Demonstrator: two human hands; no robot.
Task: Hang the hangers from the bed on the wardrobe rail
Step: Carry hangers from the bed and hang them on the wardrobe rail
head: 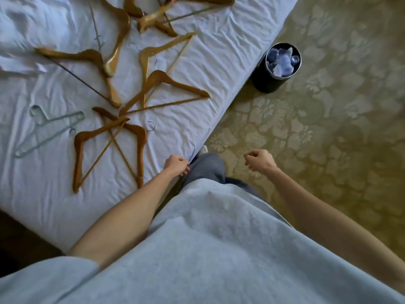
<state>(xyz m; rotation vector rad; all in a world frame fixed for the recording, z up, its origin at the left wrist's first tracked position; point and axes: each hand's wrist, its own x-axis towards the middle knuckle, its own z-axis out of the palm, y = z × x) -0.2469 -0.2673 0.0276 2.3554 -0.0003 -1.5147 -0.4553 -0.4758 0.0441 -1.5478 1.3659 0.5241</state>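
Several wooden hangers (140, 93) lie scattered and overlapping on the white bed sheet (219, 62). The two nearest wooden hangers (109, 148) are crossed over each other. A pale wire hanger (47, 130) lies alone at the left. My left hand (176, 164) hangs over the bed's near edge with loosely curled fingers and holds nothing. My right hand (259, 160) hangs over the carpet, also loosely curled and empty. The wardrobe rail is out of view.
A black round waste bin (260, 82) with crumpled plastic inside stands on the patterned carpet (328, 106) beside the bed's edge. My legs stand against the side of the bed. A dark floor strip shows at the lower left.
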